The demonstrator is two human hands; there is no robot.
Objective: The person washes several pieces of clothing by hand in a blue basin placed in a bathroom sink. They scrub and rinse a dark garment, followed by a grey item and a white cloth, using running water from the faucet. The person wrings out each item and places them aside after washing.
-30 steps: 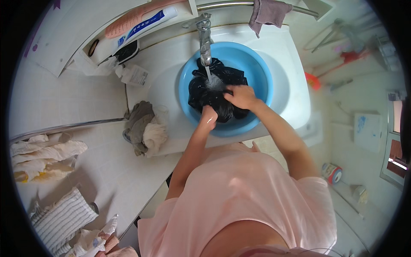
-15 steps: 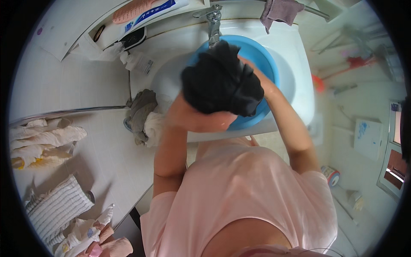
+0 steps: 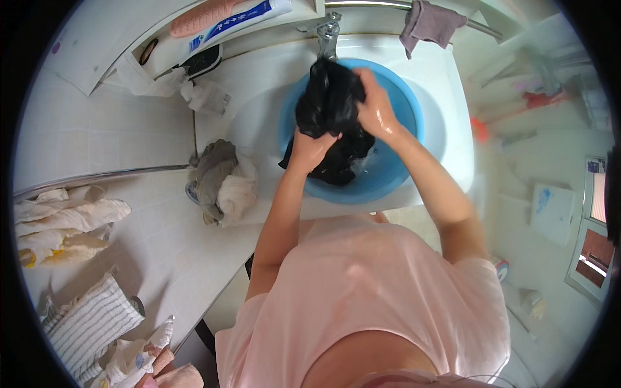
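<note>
Black cloth (image 3: 330,97) is at a big white sink (image 3: 449,142), where a round blue tub (image 3: 416,119) sits. The cloth's lower part lies in the tub and its top part is held up. Left of the tub is a heap of grey and cream cloths (image 3: 218,174). The left hand (image 3: 310,152) pinches the black cloth, thumb in front. The right hand (image 3: 377,110) touches its right side; some fingertips are hidden, so I cannot tell if it pinches. A silver tap (image 3: 328,40) stands behind the tub.
</note>
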